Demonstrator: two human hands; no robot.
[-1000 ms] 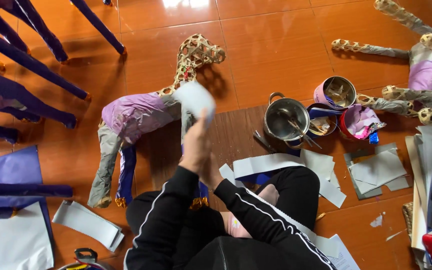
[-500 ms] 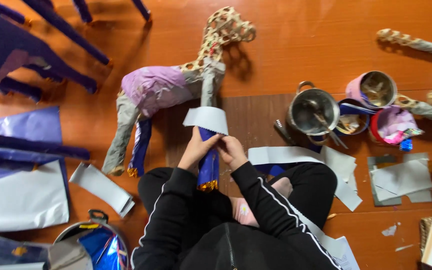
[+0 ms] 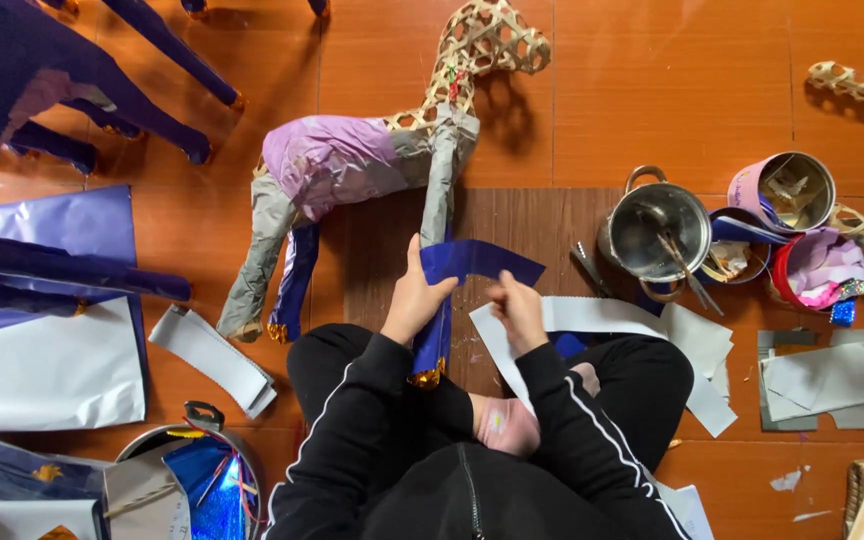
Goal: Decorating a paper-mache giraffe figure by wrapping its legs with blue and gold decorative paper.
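At the centre of the frame we see our left hand (image 3: 417,298) with its fingers wrapped around the blue-covered front leg (image 3: 434,340) of a woven animal figure (image 3: 372,160), which lies on its side on the orange floor (image 3: 652,90) with its open-weave head toward the top of the frame. Just right of that, our right hand (image 3: 518,310) pinches the end of a strip of blue foil paper (image 3: 477,260), fingers closed on it; the strip arches between both hands, touching the leg. The leg's lower end shows a gold tip, close to our black-clad knees. To the right stands a steel pot (image 3: 664,232) holding tools, and further right a tin can (image 3: 782,190). White paper strips (image 3: 602,320) lie beside our right hand. Blue sheets (image 3: 52,225) occupy the left edge.
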